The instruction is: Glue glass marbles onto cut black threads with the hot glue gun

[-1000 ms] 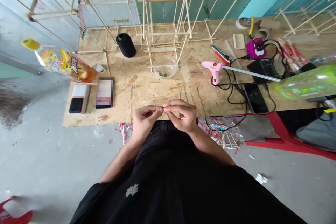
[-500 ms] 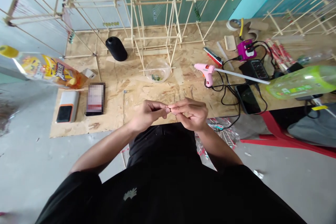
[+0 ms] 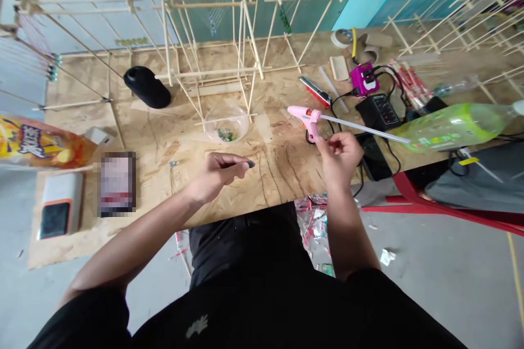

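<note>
My left hand [image 3: 216, 177] is closed over the front of the table, pinching a small dark green marble [image 3: 251, 164] between thumb and fingertips. Farther right, my right hand [image 3: 341, 158] has its thumb against the handle of a pink glue gun [image 3: 311, 120], fingers curled in; part of the grip is hidden. A long translucent glue stick [image 3: 364, 128] sticks out of the gun's back. Beyond my left hand stands a clear plastic bowl [image 3: 241, 114] with several green marbles in its bottom. Thin dark lines, perhaps threads, run over the wood between my hands.
Frames of thin wooden sticks [image 3: 208, 72] stand along the back. At left are a black cone-shaped spool [image 3: 147, 87], a drink bottle [image 3: 41, 142], a power bank [image 3: 61, 204] and a phone-like item [image 3: 117, 182]. Cables, a purple adapter [image 3: 364, 79] and a green bottle [image 3: 454, 128] lie right.
My hands have come apart. The right has gone right to the glue gun's handle, and the gun has shifted slightly. The left still pinches, with the marble now visible. The view has swung right.
</note>
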The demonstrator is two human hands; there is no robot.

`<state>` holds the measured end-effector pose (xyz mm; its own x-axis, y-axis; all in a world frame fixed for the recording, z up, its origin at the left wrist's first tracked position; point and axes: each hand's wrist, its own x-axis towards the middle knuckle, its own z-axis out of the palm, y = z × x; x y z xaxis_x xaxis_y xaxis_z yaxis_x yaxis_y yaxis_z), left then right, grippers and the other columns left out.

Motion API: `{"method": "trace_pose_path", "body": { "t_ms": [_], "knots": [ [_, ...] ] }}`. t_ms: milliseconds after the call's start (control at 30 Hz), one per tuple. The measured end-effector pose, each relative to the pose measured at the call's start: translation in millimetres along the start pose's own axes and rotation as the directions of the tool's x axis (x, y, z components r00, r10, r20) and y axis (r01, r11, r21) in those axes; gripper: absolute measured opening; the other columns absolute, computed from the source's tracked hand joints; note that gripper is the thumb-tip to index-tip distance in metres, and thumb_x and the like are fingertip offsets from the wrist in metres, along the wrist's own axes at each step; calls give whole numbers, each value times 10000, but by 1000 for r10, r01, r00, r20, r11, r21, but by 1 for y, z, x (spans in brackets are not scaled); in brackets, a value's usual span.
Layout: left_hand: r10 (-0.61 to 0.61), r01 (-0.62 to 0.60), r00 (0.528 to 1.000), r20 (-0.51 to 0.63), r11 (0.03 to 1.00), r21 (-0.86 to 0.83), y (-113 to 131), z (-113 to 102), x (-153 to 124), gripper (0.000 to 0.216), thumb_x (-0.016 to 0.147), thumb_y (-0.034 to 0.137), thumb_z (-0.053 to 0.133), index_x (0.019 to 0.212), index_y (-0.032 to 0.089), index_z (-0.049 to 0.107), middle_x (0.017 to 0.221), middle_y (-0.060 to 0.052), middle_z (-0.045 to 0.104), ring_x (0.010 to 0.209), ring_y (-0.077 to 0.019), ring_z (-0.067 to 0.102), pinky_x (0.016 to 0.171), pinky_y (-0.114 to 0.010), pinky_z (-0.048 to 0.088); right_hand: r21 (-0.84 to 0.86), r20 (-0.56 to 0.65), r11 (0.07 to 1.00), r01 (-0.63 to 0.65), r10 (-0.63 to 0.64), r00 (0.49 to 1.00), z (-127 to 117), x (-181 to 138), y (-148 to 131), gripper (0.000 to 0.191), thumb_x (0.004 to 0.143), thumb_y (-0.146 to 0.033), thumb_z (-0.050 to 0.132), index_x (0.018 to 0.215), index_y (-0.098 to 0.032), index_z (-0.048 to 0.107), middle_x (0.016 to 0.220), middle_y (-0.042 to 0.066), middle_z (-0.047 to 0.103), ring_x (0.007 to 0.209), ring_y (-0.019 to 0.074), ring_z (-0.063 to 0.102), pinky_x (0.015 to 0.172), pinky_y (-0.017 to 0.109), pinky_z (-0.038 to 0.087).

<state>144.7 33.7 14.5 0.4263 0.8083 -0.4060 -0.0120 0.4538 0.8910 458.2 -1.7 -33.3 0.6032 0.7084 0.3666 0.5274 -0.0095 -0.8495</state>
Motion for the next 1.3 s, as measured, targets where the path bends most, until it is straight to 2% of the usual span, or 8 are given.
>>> {"method": "trace_pose_path", "body": {
  "t_ms": [100, 200, 300, 467, 767, 867, 1167, 1300],
  "knots": [
    [-7, 4, 999, -37, 997, -73, -1, -7, 7, 347, 620, 398, 1039, 819, 146, 905, 603, -32, 657, 477, -34, 323, 488, -250, 145, -169, 183, 986, 10, 21, 983, 8, 39, 19, 426, 694, -493, 966, 933, -221, 742, 873, 20, 748, 690, 161, 531, 669, 336, 455],
    [3, -11, 998, -68, 994, -112, -3, -12, 10, 335, 602, 381, 1044, 803, 151, 905, 583, -28, 646, 473, -32, 329, 488, -246, 138, -258, 422, 965, 43, 73, 904, 21, 60, 22, 313, 786, -461, 884, 929, -210, 762, 807, 32, 732, 702, 205, 594, 689, 370, 473],
    [14, -27, 995, -98, 990, -138, -7, -21, 13, 325, 606, 387, 1049, 770, 152, 895, 564, -18, 625, 470, -29, 322, 482, -240, 139, -274, 411, 956, 106, 17, 911, 26, 63, 23, 278, 864, -483, 789, 855, -212, 729, 739, 33, 674, 715, 227, 608, 695, 386, 487],
    [27, -45, 991, -131, 989, -140, -21, -36, 15, 328, 658, 418, 1040, 809, 159, 909, 573, -17, 616, 487, -37, 334, 478, -234, 162, 183, 431, 982, 54, -129, 893, 19, 49, 23, 375, 889, -608, 815, 858, -242, 736, 728, 0, 640, 588, 171, 549, 529, 323, 451],
    [-2, -41, 975, -222, 981, -191, -43, -39, 17, 346, 694, 472, 1040, 863, 196, 917, 568, 18, 566, 446, -47, 327, 402, -221, 177, 678, 624, 735, -12, -567, 538, 69, 45, -6, 164, 924, -419, 865, 991, -272, 835, 863, 30, 760, 723, 219, 730, 633, 367, 617],
    [49, -102, 967, -252, 973, -205, -45, -37, 18, 346, 720, 485, 1032, 883, 202, 919, 567, 16, 569, 442, -55, 343, 386, -222, 186, 730, 565, 683, 15, -617, 548, 81, 35, -3, 205, 942, -452, 854, 1060, -287, 823, 813, 15, 736, 667, 206, 680, 559, 341, 564],
    [202, -233, 939, -279, 969, -81, -50, -33, 14, 347, 819, 531, 994, 937, 210, 929, 602, -7, 641, 502, -75, 438, 445, -239, 313, 611, 672, 776, 155, -612, 417, 70, 18, -9, 266, 962, -444, 844, 1186, -304, 807, 983, 58, 815, 748, 248, 743, 645, 418, 598],
    [226, -250, 941, -252, 966, -67, -46, -32, 13, 323, 843, 525, 982, 935, 219, 931, 579, 6, 614, 494, -71, 423, 457, -246, 334, 595, 676, 792, 135, -585, 448, 69, 17, -11, 245, 970, -479, 833, 1150, -313, 819, 947, 61, 808, 699, 243, 726, 610, 430, 591]
  ]
}}
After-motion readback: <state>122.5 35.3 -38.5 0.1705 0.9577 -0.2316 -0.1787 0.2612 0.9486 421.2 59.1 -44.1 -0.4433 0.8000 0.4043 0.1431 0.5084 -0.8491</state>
